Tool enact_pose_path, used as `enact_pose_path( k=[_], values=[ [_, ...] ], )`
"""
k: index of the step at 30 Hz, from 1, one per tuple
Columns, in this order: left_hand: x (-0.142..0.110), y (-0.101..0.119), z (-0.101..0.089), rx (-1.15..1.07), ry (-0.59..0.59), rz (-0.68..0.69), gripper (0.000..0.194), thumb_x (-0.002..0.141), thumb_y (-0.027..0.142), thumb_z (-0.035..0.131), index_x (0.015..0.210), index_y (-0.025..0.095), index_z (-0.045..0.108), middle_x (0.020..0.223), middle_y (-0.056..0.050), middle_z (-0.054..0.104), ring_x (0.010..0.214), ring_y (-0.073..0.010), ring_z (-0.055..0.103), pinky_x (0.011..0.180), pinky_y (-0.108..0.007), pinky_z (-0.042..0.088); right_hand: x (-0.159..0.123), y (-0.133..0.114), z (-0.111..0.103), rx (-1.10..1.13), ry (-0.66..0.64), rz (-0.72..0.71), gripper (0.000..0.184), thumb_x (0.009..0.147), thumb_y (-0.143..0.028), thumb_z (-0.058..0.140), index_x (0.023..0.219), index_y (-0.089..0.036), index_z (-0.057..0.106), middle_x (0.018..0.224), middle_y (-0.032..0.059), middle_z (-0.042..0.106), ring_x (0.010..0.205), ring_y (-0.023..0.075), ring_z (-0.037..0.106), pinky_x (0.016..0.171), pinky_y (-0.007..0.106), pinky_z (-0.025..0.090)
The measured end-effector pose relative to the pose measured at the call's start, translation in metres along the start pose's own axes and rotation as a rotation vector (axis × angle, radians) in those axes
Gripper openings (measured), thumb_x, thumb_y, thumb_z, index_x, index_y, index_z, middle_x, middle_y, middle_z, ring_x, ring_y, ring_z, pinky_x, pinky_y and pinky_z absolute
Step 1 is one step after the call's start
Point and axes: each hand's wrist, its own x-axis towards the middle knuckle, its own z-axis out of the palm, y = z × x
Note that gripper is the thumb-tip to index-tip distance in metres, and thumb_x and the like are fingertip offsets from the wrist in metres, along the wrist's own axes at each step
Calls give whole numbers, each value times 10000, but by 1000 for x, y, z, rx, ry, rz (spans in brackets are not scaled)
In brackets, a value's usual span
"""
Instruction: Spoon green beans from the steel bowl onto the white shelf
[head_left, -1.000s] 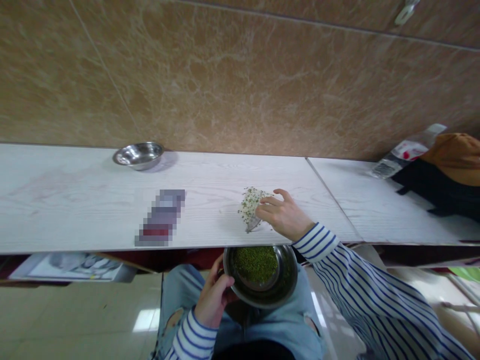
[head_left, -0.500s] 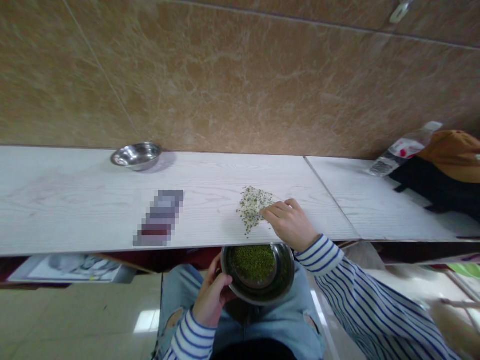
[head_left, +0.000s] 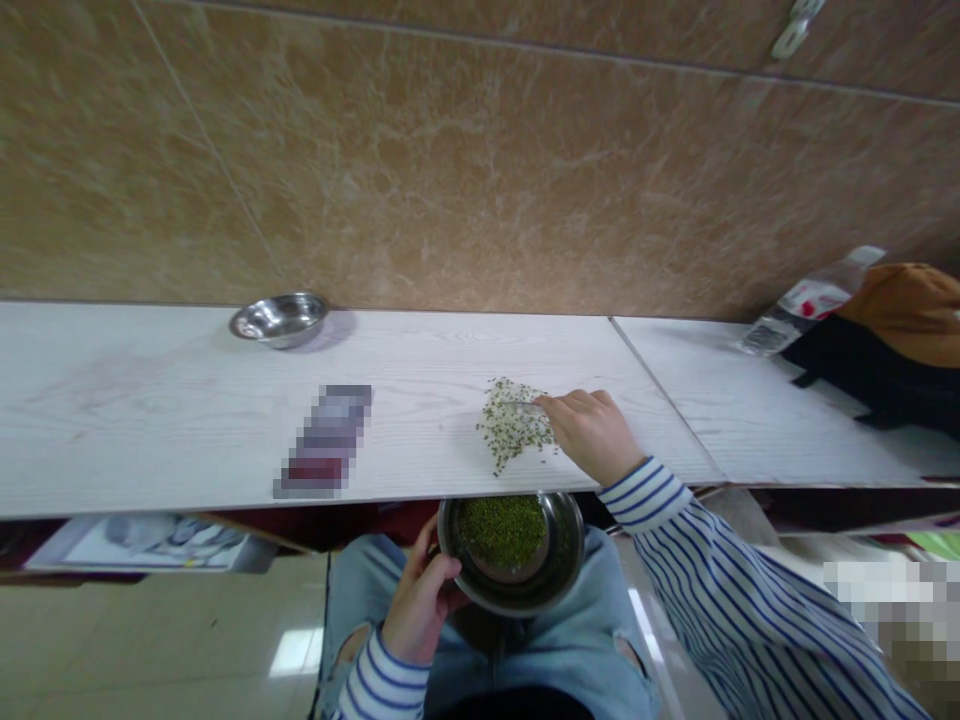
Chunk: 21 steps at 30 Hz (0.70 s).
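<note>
My left hand (head_left: 424, 595) grips the left rim of a steel bowl (head_left: 562, 580), thumb over the edge. The bowl is tilted under the table's front edge, above my lap, with small green mung beans (head_left: 504, 530) in it. A patch of mixed green and whitish grains (head_left: 514, 428) lies spread on the table just above the bowl. My right hand (head_left: 592, 432) is closed on a thin metal utensil (head_left: 519, 404), which reaches left over the grains. Its tip is too small to make out.
Against the wall stands a second steel bowl (head_left: 281, 320). A blurred-out flat object (head_left: 326, 440) lies left of the grains. At the right are a plastic bottle (head_left: 802, 305), an orange-brown cap (head_left: 911, 310) and a black item (head_left: 862, 365). Below the white tabletop (head_left: 150, 420) sits an open drawer (head_left: 150, 540).
My right hand has shifted slightly right and up, and the thin metal utensil shows more clearly over the grains. My left hand still holds the bowl; the view has moved a little.
</note>
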Motion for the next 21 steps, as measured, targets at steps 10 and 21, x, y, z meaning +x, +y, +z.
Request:
enact_pose_path(
  k=[10,21],
  values=[
    [0,3,-1,9,11,-13,658,574,141,555,1212,257,441,779,10,624,565,-125,535,490,-251,423,83,29,31,-6,-83,83,298,893,-225,330,1067,-227,572,916,73,669,849,187,561,709,322,291],
    [2,4,0,-31,25,-1,640,539,150,575,1166,239,489,898,-23,639,698,-157,566,585,-284,461,74,16,32,8,-110,-37,263,887,-217,371,1049,-255,575,888,43,665,838,167,552,718,316,269]
  ],
)
